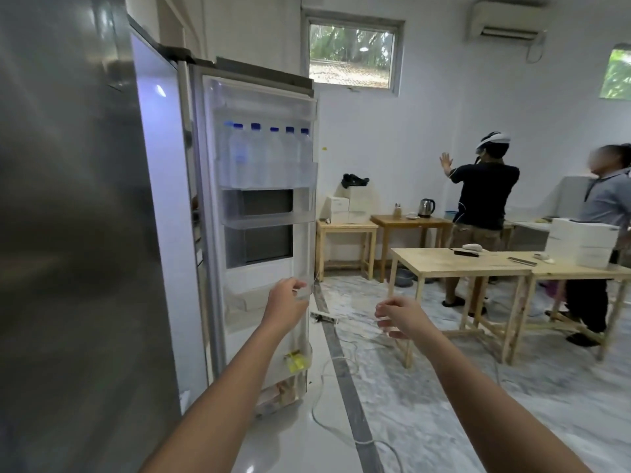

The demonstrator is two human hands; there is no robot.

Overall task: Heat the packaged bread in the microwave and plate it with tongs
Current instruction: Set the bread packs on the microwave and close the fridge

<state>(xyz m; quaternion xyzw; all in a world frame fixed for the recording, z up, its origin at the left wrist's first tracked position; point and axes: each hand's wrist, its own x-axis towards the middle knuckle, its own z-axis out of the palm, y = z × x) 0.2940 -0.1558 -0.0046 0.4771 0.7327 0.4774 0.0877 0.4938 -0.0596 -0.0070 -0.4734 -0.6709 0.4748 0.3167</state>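
A tall grey fridge stands on my left, its right door (263, 206) swung wide so the inner shelves face me. My left hand (286, 302) reaches to the door's outer edge at about waist height, fingers curled against the edge. My right hand (399, 317) hovers in the air to the right of the door, fingers loosely curled and apart, holding nothing. Several water bottles with blue caps (266, 155) fill the upper door shelf. No bread package, microwave, plate or tongs shows in this view.
The closed left fridge door (68, 233) fills the left side. Wooden tables (457, 264) stand to the right, with white boxes (580, 240) and a kettle (426, 207). Two people (485, 199) stand by the tables. Cables and a power strip (324, 317) lie on the marble floor.
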